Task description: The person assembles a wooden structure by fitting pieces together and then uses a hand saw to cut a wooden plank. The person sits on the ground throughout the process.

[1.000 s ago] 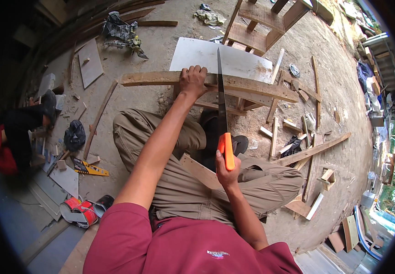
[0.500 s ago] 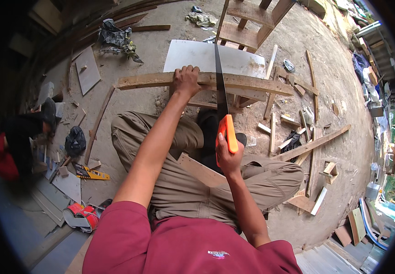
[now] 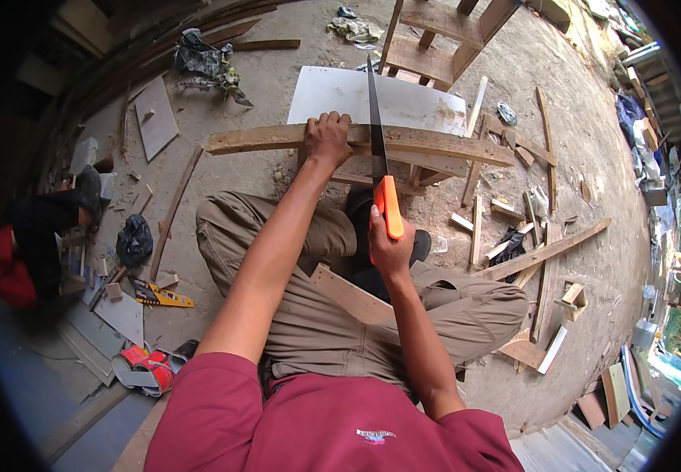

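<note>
My right hand is wrapped around the orange handle of a handsaw. The saw's dark blade points away from me and crosses a long wooden plank. The plank lies crosswise before my legs, over a small wooden frame that is partly hidden beneath it. Left of the blade, my left hand grips the plank from above with bent fingers. How deep the blade sits in the wood cannot be made out. A loose pale board rests on my lap.
Beyond the plank lies a white panel, with a wooden shelf-like frame behind it. Wood offcuts and a long beam litter the right side. At left are a yellow-handled saw, red cans and another person's leg.
My right hand has pushed the saw forward, away from me, so its handle is nearer the plank. My left hand keeps its hold on the plank. The whole view has shifted slightly.
</note>
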`<state>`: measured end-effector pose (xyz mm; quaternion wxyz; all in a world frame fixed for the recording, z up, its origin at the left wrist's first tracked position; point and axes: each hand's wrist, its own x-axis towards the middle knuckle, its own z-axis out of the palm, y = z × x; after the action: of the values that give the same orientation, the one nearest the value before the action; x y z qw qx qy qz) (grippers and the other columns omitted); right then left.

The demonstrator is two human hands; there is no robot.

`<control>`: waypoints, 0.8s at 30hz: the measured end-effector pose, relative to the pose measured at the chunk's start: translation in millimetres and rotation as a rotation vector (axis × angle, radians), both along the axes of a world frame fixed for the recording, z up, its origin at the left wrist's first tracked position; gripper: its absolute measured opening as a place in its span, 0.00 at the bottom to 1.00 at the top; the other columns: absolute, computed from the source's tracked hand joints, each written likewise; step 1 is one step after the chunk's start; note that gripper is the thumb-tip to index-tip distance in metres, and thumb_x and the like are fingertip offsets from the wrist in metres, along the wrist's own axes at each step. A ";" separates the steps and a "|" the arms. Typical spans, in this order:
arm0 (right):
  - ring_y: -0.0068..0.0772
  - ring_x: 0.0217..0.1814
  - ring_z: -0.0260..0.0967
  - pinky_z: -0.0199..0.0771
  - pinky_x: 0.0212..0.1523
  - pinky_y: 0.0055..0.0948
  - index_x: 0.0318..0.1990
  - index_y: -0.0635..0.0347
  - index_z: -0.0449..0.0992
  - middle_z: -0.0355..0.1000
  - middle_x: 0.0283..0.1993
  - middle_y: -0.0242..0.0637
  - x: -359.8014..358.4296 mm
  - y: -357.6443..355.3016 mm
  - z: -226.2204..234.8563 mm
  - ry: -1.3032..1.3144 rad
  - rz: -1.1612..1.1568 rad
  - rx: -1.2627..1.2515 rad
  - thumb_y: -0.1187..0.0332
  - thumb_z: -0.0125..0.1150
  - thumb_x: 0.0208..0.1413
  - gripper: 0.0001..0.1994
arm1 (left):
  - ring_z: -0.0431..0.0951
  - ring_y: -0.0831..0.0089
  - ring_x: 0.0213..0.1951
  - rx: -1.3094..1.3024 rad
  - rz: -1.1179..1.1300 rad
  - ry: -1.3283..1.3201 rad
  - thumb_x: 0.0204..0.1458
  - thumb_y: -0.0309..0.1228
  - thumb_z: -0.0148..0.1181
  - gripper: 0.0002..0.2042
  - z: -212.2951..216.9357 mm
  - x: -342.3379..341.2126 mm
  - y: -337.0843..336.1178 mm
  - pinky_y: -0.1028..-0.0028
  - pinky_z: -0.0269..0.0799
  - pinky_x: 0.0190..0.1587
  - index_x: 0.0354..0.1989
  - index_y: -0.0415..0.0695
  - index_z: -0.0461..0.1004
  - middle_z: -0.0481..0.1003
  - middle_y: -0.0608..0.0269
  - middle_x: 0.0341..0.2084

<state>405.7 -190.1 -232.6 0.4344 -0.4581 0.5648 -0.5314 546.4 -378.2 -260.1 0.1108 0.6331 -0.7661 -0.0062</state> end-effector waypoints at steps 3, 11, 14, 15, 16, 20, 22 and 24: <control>0.21 0.20 0.52 0.56 0.22 0.28 0.25 0.67 0.69 0.60 0.16 0.33 -4.2 21.9 7.0 0.037 0.009 0.023 0.67 0.61 0.62 0.15 | 0.74 0.65 0.50 0.012 0.000 0.010 0.37 0.47 0.76 0.27 -7.2 2.4 -2.9 0.61 0.65 0.53 0.45 0.49 0.75 0.75 0.62 0.42; 0.22 0.18 0.52 0.55 0.21 0.29 0.24 0.66 0.70 0.60 0.16 0.33 -8.8 34.9 22.6 0.088 0.012 0.033 0.68 0.61 0.62 0.15 | 0.74 0.66 0.50 -0.014 0.028 -0.003 0.36 0.59 0.72 0.32 -9.4 -0.8 -5.7 0.62 0.65 0.52 0.44 0.49 0.76 0.75 0.65 0.42; 0.22 0.18 0.52 0.55 0.21 0.29 0.23 0.66 0.69 0.61 0.15 0.32 -5.1 23.1 28.4 0.138 0.008 0.039 0.67 0.61 0.62 0.16 | 0.74 0.66 0.50 0.031 0.052 0.024 0.35 0.61 0.72 0.34 -4.1 -3.5 -9.5 0.62 0.65 0.52 0.45 0.49 0.76 0.75 0.64 0.42; 0.22 0.18 0.52 0.55 0.21 0.29 0.23 0.66 0.70 0.61 0.15 0.33 -5.5 22.8 26.4 0.131 0.014 0.039 0.68 0.61 0.62 0.16 | 0.74 0.66 0.50 0.027 0.052 0.018 0.35 0.61 0.72 0.34 -5.5 -3.6 -10.5 0.62 0.65 0.52 0.46 0.49 0.75 0.75 0.64 0.42; 0.22 0.17 0.53 0.56 0.20 0.29 0.23 0.66 0.70 0.61 0.15 0.33 -6.1 22.6 25.2 0.124 0.020 0.040 0.68 0.61 0.61 0.16 | 0.75 0.66 0.50 0.022 0.052 0.011 0.35 0.62 0.71 0.35 -6.9 -3.0 -11.4 0.61 0.65 0.52 0.46 0.49 0.75 0.75 0.64 0.42; 0.25 0.15 0.56 0.57 0.19 0.31 0.23 0.65 0.70 0.62 0.14 0.36 -9.1 49.2 23.8 0.222 0.052 -0.025 0.70 0.62 0.60 0.14 | 0.74 0.66 0.50 0.042 0.066 0.028 0.35 0.62 0.72 0.35 -6.5 -5.6 -11.8 0.61 0.64 0.52 0.47 0.50 0.75 0.75 0.64 0.42; 0.27 0.13 0.59 0.58 0.18 0.31 0.24 0.65 0.71 0.62 0.14 0.36 -14.5 77.0 23.8 0.256 0.072 -0.040 0.71 0.62 0.59 0.12 | 0.74 0.67 0.50 0.010 0.070 -0.009 0.35 0.61 0.71 0.34 -9.0 -5.2 -10.9 0.61 0.64 0.52 0.47 0.50 0.75 0.75 0.64 0.42; 0.27 0.13 0.59 0.58 0.18 0.30 0.24 0.65 0.71 0.62 0.14 0.36 -24.4 90.3 22.7 0.287 0.091 -0.042 0.72 0.62 0.59 0.12 | 0.74 0.67 0.51 0.000 0.058 -0.017 0.35 0.61 0.72 0.34 -10.9 -6.1 -8.2 0.61 0.64 0.52 0.47 0.50 0.75 0.75 0.64 0.42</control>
<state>381.3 -99.8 -209.8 0.3633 -0.5635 0.5883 -0.4521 540.3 -386.4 -270.9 0.1045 0.6550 -0.7484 0.0024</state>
